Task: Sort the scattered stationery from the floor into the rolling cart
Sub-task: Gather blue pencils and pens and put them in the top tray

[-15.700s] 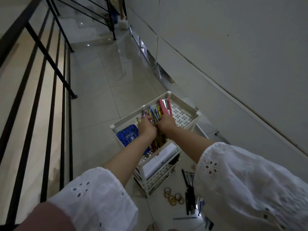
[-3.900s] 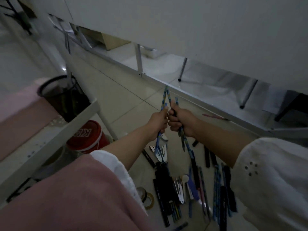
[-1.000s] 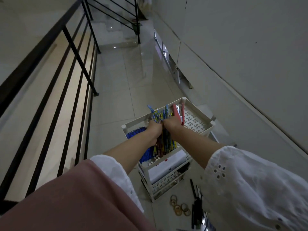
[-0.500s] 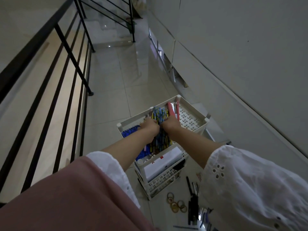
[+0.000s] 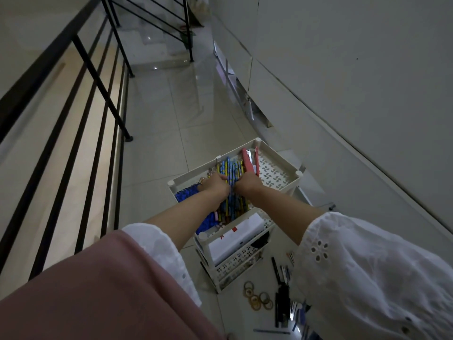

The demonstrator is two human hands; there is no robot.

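Pens [image 5: 231,185] now lie lower in the cart's top tray [image 5: 282,155], both hands [image 5: 230,185] on them.

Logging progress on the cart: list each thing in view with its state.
Rolling cart: upright, top tray part filled.
Pens: bunched in top tray.
Blue notebook: flat in tray.
Left hand: on the pens.
Right hand: on the pens.
Tape rolls: on floor.

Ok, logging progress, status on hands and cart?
Both hands on pens in cart top tray. Pens, tape rings left on floor. Nothing blocking.
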